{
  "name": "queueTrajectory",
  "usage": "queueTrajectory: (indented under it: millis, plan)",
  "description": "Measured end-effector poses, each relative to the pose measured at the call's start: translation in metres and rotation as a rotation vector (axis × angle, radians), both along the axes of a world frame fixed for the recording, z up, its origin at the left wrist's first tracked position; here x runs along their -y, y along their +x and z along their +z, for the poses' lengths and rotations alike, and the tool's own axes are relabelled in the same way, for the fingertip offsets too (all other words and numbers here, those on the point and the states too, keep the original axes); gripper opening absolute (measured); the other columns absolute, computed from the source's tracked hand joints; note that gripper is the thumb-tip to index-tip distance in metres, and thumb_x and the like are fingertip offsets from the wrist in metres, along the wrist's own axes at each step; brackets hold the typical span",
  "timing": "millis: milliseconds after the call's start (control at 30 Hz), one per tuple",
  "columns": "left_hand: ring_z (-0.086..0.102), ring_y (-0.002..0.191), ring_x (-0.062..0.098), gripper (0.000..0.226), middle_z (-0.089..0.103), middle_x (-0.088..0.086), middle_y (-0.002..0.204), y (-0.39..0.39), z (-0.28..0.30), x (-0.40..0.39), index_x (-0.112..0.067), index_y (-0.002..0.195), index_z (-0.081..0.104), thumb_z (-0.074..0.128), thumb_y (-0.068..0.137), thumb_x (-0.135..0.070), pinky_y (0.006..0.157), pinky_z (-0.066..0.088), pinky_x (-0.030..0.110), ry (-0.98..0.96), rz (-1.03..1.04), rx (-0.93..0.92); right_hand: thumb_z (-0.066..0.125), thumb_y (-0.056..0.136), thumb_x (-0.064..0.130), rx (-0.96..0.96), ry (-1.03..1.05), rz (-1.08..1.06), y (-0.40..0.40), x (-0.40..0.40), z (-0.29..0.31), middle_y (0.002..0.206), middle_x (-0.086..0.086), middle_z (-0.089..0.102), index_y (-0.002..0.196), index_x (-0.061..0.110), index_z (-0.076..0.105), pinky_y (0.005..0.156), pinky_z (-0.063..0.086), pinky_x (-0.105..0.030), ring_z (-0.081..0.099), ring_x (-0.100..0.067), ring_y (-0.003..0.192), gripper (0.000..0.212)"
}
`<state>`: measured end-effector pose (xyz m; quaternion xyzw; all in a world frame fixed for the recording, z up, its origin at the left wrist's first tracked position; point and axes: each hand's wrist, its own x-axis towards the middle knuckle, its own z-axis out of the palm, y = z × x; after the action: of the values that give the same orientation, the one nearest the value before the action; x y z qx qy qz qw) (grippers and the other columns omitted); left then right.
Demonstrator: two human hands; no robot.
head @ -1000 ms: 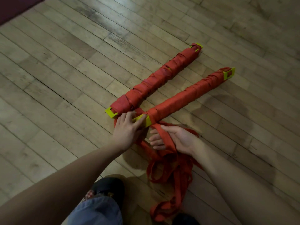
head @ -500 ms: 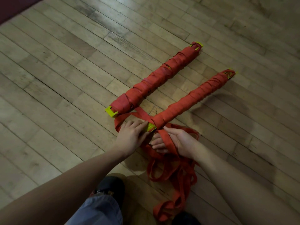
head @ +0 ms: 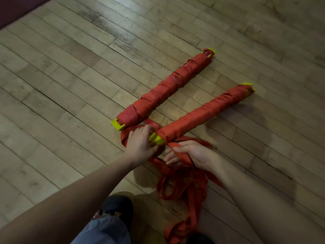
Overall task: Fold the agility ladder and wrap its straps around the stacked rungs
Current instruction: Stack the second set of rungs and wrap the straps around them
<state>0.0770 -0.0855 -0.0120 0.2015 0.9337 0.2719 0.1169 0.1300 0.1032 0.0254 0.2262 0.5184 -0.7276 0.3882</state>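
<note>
Two bundles of stacked yellow rungs wrapped in red strap lie on the wooden floor. The far bundle [head: 167, 88] lies free. My left hand [head: 140, 144] grips the near yellow end of the nearer bundle [head: 204, 114]. My right hand [head: 190, 153], palm up, holds a run of red strap [head: 179, 151] just below that end, thumb laid over it. A loose heap of red strap [head: 184, 189] trails from my hands toward my feet.
Pale wooden floorboards [head: 70, 85] spread all around. My knee in blue denim [head: 103, 231] and dark shoes [head: 117, 205] sit at the bottom edge. A dark red mat [head: 15, 9] fills the top left corner.
The nearer bundle has rolled under my left hand, so its far yellow end now points another way. My right hand keeps the strap below the near end.
</note>
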Motion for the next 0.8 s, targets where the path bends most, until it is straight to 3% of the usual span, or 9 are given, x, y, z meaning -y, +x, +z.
queueTrajectory:
  millis: [133, 233, 333, 433, 567, 700, 800]
  plan:
    - [0.047, 0.107, 0.033, 0.071, 0.054, 0.011, 0.119, -0.032, 0.008, 0.002, -0.014, 0.137, 0.044, 0.072, 0.073, -0.023, 0.085, 0.028, 0.040, -0.123, -0.025, -0.144, 0.043, 0.095, 0.005, -0.045, -0.081, -0.062, -0.009, 0.003, 0.003, 0.078, -0.020, 0.071, 0.093, -0.003, 0.061, 0.067, 0.058, -0.031, 0.071, -0.026, 0.068, 0.019]
    - [0.040, 0.113, 0.031, 0.070, 0.045, 0.012, 0.126, -0.040, 0.002, 0.003, -0.015, 0.144, 0.032, 0.061, 0.085, -0.038, 0.093, 0.026, 0.041, -0.231, -0.138, -0.063, 0.041, 0.097, 0.006, -0.039, -0.051, -0.077, -0.015, 0.011, 0.001, 0.069, -0.011, 0.069, 0.094, 0.000, 0.061, 0.056, 0.057, -0.027, 0.066, -0.017, 0.055, 0.021]
    - [0.046, 0.106, 0.035, 0.054, 0.049, 0.015, 0.119, -0.024, -0.007, 0.009, -0.011, 0.139, 0.042, 0.045, 0.092, -0.036, 0.090, 0.032, 0.042, -0.178, -0.111, -0.076, 0.041, 0.100, 0.012, -0.027, 0.038, -0.055, -0.011, 0.016, -0.006, 0.060, -0.002, 0.055, 0.095, 0.002, 0.061, 0.042, 0.040, -0.020, 0.041, -0.007, 0.037, 0.023]
    - [0.050, 0.099, 0.036, 0.048, 0.053, 0.016, 0.112, -0.013, -0.012, 0.017, -0.011, 0.131, 0.053, 0.058, 0.087, -0.031, 0.082, 0.037, 0.043, -0.186, -0.090, -0.117, 0.040, 0.101, 0.017, 0.014, 0.049, -0.074, -0.006, 0.015, -0.009, 0.059, -0.001, 0.047, 0.095, 0.002, 0.060, 0.041, 0.033, -0.017, 0.031, -0.005, 0.035, 0.025]
    - [0.052, 0.091, 0.037, 0.044, 0.056, 0.015, 0.104, -0.005, -0.010, 0.017, -0.012, 0.117, 0.064, 0.073, 0.078, -0.029, 0.076, 0.039, 0.042, -0.129, -0.102, -0.109, 0.041, 0.100, 0.014, -0.018, 0.077, -0.101, -0.003, 0.014, -0.007, 0.062, -0.004, 0.050, 0.094, 0.001, 0.062, 0.043, 0.039, -0.020, 0.039, -0.008, 0.038, 0.025]
    - [0.051, 0.089, 0.036, 0.042, 0.051, 0.017, 0.102, 0.013, -0.009, 0.015, -0.010, 0.112, 0.063, 0.066, 0.074, -0.028, 0.074, 0.038, 0.042, -0.077, -0.115, -0.091, 0.043, 0.100, 0.014, -0.019, 0.129, -0.058, 0.002, 0.021, -0.011, 0.061, -0.005, 0.059, 0.094, 0.000, 0.063, 0.045, 0.045, -0.022, 0.050, -0.010, 0.041, 0.026]
    - [0.050, 0.099, 0.037, 0.042, 0.050, 0.018, 0.110, 0.023, -0.009, 0.014, -0.016, 0.116, 0.053, 0.061, 0.077, -0.028, 0.080, 0.038, 0.046, -0.048, -0.123, -0.043, 0.042, 0.101, 0.015, 0.056, 0.116, -0.036, 0.015, 0.029, -0.011, 0.063, -0.007, 0.064, 0.094, -0.002, 0.062, 0.044, 0.047, -0.021, 0.057, -0.012, 0.044, 0.027]
